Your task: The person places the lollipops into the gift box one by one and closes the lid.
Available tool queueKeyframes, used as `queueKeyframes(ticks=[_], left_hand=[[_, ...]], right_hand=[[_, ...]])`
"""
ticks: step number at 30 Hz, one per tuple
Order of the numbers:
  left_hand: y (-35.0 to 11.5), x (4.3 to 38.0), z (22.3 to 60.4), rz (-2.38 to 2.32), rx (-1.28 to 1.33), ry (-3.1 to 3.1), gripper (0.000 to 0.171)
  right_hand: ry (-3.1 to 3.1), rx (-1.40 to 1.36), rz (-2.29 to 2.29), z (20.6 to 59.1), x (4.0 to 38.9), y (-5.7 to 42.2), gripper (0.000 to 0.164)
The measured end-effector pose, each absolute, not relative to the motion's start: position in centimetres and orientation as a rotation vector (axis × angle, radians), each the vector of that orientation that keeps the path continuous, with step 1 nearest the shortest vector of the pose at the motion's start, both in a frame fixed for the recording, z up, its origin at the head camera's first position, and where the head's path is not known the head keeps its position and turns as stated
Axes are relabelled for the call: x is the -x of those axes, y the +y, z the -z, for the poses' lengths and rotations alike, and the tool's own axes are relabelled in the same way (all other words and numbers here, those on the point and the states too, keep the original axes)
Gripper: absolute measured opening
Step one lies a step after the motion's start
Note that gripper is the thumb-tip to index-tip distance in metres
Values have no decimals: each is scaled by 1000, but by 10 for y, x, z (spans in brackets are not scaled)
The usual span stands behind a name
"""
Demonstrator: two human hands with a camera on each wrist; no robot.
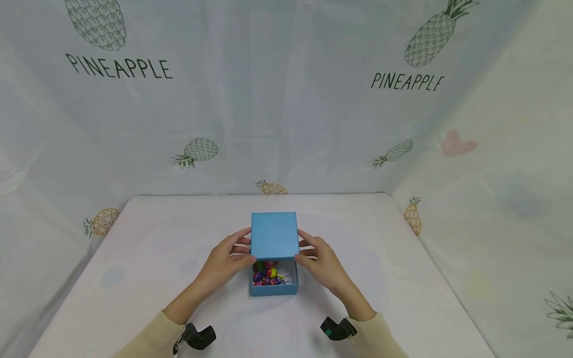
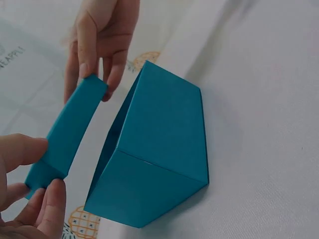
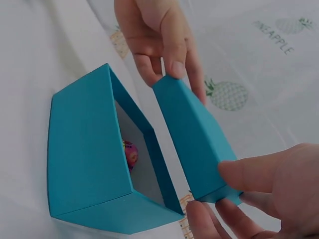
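A blue square box lid [image 1: 274, 235] is held level by both hands, apart from the open blue box [image 1: 274, 290] below it. My left hand [image 1: 227, 257] grips the lid's left side, thumb at the near corner and fingers along the edge. On the opposite side my right hand [image 1: 322, 259] pinches the lid in the same way. Inside the box lie colourful wrapped candies [image 1: 267, 275]; the lid hides the far part of the box in the head view. One wrapped candy [image 3: 130, 154] shows through the gap in the right wrist view.
The box stands on a table with a white cloth [image 1: 179, 238]. Behind and beside it hangs a pale curtain [image 1: 277, 99] printed with pineapples. A black wrist camera [image 1: 200, 337] sits on the left sleeve, another black camera [image 1: 337, 329] on the right.
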State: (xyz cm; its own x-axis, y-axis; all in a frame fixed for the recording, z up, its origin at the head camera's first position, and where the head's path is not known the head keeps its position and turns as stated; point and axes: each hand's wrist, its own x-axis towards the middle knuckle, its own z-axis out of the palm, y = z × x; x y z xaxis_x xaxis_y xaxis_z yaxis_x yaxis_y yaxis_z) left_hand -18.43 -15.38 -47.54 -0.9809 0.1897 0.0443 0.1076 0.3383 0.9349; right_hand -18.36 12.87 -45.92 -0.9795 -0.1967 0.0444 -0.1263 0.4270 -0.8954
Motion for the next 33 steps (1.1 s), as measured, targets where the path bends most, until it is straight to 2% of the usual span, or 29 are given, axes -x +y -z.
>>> queueKeyframes(ticks=[33], left_hand=[[-154, 158, 484, -1729, -232, 2462, 74]], right_hand=[[2478, 337, 1595, 467, 159, 141, 64]])
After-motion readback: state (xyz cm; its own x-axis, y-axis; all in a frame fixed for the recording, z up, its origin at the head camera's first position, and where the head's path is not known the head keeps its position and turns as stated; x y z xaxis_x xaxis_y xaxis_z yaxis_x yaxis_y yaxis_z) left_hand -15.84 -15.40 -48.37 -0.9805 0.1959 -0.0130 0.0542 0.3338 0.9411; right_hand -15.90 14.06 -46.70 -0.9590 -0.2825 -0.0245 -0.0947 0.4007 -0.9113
